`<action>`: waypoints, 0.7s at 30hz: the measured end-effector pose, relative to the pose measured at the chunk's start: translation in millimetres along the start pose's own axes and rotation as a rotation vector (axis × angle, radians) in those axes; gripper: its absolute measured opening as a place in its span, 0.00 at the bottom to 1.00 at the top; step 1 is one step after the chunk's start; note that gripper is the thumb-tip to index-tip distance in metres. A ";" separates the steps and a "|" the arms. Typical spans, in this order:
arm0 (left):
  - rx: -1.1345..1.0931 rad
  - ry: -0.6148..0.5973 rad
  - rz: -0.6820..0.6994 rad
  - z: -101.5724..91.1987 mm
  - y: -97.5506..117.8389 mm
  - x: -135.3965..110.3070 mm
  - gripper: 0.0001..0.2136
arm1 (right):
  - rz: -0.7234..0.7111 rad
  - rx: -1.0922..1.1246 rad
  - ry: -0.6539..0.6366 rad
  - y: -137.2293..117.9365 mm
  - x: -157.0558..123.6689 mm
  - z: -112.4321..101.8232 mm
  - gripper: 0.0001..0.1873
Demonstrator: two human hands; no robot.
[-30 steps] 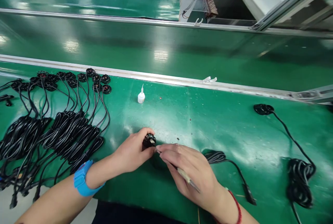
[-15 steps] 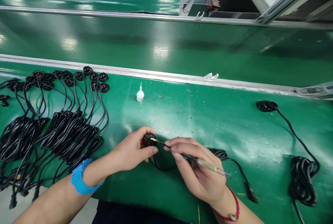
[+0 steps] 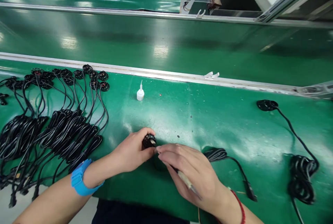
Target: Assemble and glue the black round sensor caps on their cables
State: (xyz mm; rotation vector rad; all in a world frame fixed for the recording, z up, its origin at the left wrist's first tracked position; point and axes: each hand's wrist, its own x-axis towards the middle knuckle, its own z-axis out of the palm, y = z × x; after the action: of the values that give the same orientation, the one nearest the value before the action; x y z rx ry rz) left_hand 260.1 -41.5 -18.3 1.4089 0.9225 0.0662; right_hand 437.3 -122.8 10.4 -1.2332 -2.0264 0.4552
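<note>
My left hand [image 3: 132, 153] is closed round a small round black part [image 3: 148, 141] on the green mat, near the front edge. My right hand [image 3: 191, 172] pinches a thin pair of tweezers [image 3: 186, 181], whose tip meets the black part. The part's black cable [image 3: 221, 155] lies coiled just right of my right hand and ends in a plug [image 3: 250, 193]. A blue strap [image 3: 79, 182] sits on my left wrist, a red cord on my right wrist.
Several black corded parts [image 3: 52, 120] lie in rows at the left. A small white glue bottle [image 3: 140, 92] stands behind my hands. Another corded part [image 3: 266, 105] with its coil [image 3: 301, 179] lies at the right. A metal rail [image 3: 166, 75] borders the conveyor belt behind.
My right hand had drawn the tweezers back to the right half a second ago; now it has swung them in again, tip against the black part. The left hand stayed put.
</note>
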 end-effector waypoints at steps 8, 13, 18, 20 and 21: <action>-0.138 -0.044 -0.031 -4.3 0.3 3.2 0.16 | 0.142 0.234 0.289 2.8 0.3 3.7 0.15; -0.174 -0.043 -0.034 -4.8 0.6 2.3 0.17 | 0.166 0.236 0.304 4.4 -0.1 9.1 0.15; -0.182 -0.039 -0.044 -4.4 2.5 1.3 0.16 | 0.202 0.225 0.315 4.3 -1.3 11.9 0.14; -0.187 -0.043 -0.045 -4.1 2.8 0.9 0.16 | 0.227 0.216 0.325 4.1 -2.1 12.4 0.13; -0.189 -0.045 -0.045 -3.9 2.8 0.7 0.16 | 0.240 0.207 0.330 3.8 -2.3 12.5 0.13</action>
State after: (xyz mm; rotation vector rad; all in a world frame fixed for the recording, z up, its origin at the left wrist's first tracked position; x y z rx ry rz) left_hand 259.6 -37.3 -15.8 1.2097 0.8867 0.0850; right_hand 431.3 -122.2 -1.4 -1.3303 -1.5244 0.5227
